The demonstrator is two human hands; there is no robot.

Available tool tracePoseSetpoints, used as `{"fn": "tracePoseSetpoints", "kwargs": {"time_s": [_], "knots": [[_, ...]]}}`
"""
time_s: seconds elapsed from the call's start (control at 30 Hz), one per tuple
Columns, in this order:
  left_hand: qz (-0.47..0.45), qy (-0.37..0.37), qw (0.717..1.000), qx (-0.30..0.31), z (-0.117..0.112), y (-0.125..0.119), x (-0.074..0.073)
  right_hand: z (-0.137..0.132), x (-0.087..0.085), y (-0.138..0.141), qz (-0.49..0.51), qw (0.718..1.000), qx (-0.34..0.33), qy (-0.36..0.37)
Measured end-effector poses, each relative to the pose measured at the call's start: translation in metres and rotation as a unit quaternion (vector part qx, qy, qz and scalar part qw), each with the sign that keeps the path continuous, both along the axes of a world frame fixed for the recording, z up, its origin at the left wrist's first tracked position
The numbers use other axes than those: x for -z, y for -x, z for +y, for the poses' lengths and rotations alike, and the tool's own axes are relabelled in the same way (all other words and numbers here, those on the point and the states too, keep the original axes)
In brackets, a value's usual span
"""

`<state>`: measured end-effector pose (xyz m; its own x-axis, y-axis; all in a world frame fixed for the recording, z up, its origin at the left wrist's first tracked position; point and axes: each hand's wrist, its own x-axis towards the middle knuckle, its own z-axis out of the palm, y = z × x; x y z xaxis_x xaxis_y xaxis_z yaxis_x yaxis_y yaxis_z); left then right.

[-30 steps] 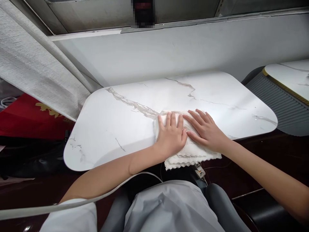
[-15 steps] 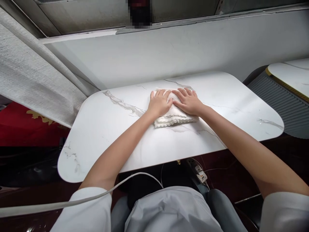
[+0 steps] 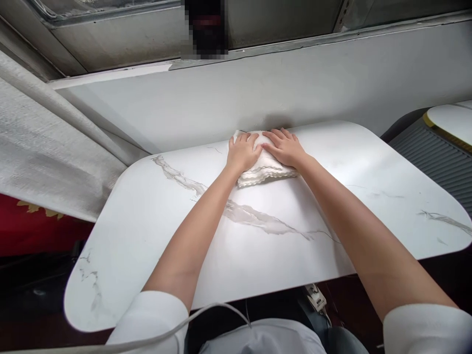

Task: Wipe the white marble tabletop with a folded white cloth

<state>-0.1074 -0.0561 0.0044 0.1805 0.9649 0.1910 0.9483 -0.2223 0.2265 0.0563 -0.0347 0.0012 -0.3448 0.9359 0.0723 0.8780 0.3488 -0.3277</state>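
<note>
A folded white cloth (image 3: 263, 173) with wavy edges lies on the white marble-patterned table (image 3: 177, 221), close to its far edge. My left hand (image 3: 243, 151) rests flat on the cloth's left part, fingers spread and pointing away from me. On the right part of the cloth lies my right hand (image 3: 284, 147), also flat with its fingers apart. The two thumbs nearly meet in the middle. Both palms press down from above; neither hand grips the cloth. What lies under the palms is hidden.
Behind the table stands a pale wall panel (image 3: 206, 103) below a window frame. A light curtain (image 3: 47, 142) hangs at the left. At the right is a second table (image 3: 453, 120) with a ribbed grey side. A white cable (image 3: 217, 306) crosses before my lap.
Both hands have pushed the cloth away from me, to the table's far edge by the wall. The view has shifted, and the table appears larger.
</note>
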Motion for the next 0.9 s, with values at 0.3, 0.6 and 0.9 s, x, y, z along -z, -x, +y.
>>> {"fn": "tracePoseSetpoints", "kwargs": {"time_s": [0.3, 0.6, 0.9], "knots": [[0.002, -0.009, 1.0, -0.001, 0.021, -0.018, 0.001, 0.024, 0.004, -0.021, 0.024, 0.999, -0.011, -0.038], [0.0, -0.01, 1.0, 0.01, 0.037, -0.022, 0.002, 0.035, 0.005, -0.025, 0.023, 0.999, 0.005, -0.043], [0.0, -0.014, 1.0, 0.004, 0.04, -0.025, 0.002, 0.038, 0.004, -0.024, 0.007, 0.999, 0.023, -0.043]]}}
